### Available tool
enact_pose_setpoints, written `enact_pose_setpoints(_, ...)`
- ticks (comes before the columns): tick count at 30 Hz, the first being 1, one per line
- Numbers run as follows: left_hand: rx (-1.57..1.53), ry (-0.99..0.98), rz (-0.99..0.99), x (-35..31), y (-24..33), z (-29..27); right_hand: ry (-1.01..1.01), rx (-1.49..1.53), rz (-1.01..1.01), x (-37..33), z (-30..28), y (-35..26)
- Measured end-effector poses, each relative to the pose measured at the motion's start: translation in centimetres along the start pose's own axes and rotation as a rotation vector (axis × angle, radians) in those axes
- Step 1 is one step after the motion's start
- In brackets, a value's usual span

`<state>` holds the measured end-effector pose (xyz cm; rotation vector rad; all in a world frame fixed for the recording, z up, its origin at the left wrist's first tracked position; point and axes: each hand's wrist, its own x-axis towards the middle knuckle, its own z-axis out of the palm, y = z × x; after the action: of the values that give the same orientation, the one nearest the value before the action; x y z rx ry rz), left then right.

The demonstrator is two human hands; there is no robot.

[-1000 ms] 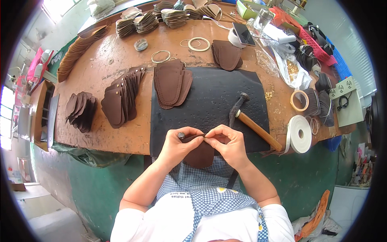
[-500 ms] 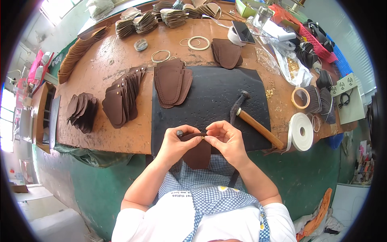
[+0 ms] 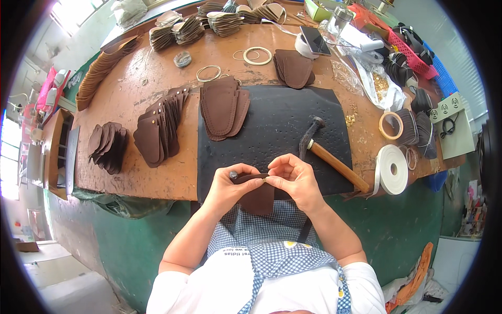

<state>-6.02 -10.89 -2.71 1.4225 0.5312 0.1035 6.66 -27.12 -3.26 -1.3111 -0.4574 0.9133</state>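
Over the front edge of the black pad (image 3: 277, 128), my left hand (image 3: 225, 191) is closed round the top of a brown leather piece (image 3: 258, 202), which hangs down before the apron. The round end of a metal rod tool (image 3: 233, 175) sticks out between the same fingers. My right hand (image 3: 299, 184) pinches with thumb and forefinger at the leather's upper edge, where a small gold-coloured metal piece (image 3: 265, 179) shows between both thumbs. To the right, a hammer (image 3: 337, 165) with a wooden handle lies on the pad. Several brown leather pieces (image 3: 222, 110) lie stacked on the pad's far left.
More brown leather stacks (image 3: 157, 131) stand left of the pad and another (image 3: 294, 69) beyond it. At the right are a white tape roll (image 3: 384, 183), a tan tape ring (image 3: 390, 127) and a plastic bag (image 3: 384, 94) of gold-coloured bits. A phone (image 3: 315, 41) lies far right.
The leather piece's hanging lower end has risen slightly. My fingers have shifted a little at its edge, and less of the gold-coloured piece shows. The hammer and stacks lie as before.
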Motion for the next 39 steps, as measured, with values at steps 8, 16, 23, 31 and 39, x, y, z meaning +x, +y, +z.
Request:
enact_pose_setpoints(8,0.044,0.003,-0.057,-0.1,0.1,0.1,-0.003,-0.062,-0.003,-0.1,0.1,-0.2)
enact_pose_setpoints(16,-0.074,-0.023,-0.044,0.0,-0.5,-0.2,-0.033,-0.014,-0.005,0.0,0.1,0.0)
enact_pose_setpoints(23,-0.054,-0.028,-0.058,-0.3,-0.2,-0.3,-0.057,0.096,0.015,0.2,-0.1,0.4)
enact_pose_setpoints(31,0.138,-0.028,-0.093,0.0,0.6,-0.6,-0.032,-0.248,-0.069,-0.5,0.7,-0.8)
enact_pose_setpoints(39,0.112,-0.002,-0.065,0.2,0.2,-0.5,-0.068,-0.425,-0.206,0.1,0.9,-1.4)
